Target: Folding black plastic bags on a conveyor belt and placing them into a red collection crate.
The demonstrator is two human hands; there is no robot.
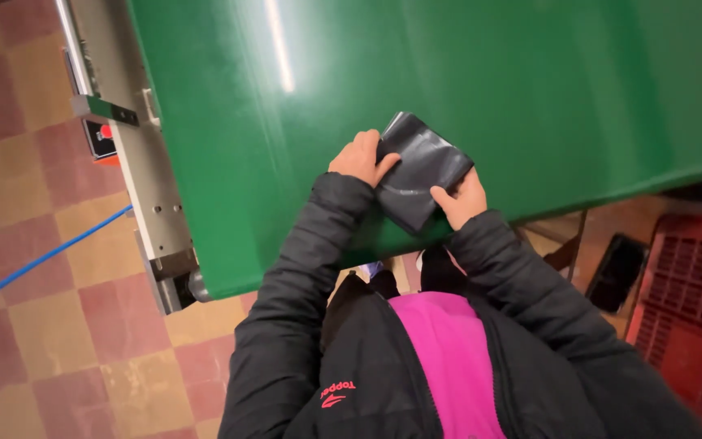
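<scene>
A flat, folded black plastic bag [420,167] lies on the green conveyor belt [416,73] near its front edge. My left hand [359,158] grips the bag's left side, thumb on top. My right hand [461,199] pinches the bag's lower right corner. Both arms wear black puffy jacket sleeves, with a pink top showing below.
The belt's grey metal side frame [144,171] runs along the left, with a red button box [101,140] on it. A blue cable [42,260] crosses the red and tan checkered floor. A red plastic crate [692,301] stands at lower right.
</scene>
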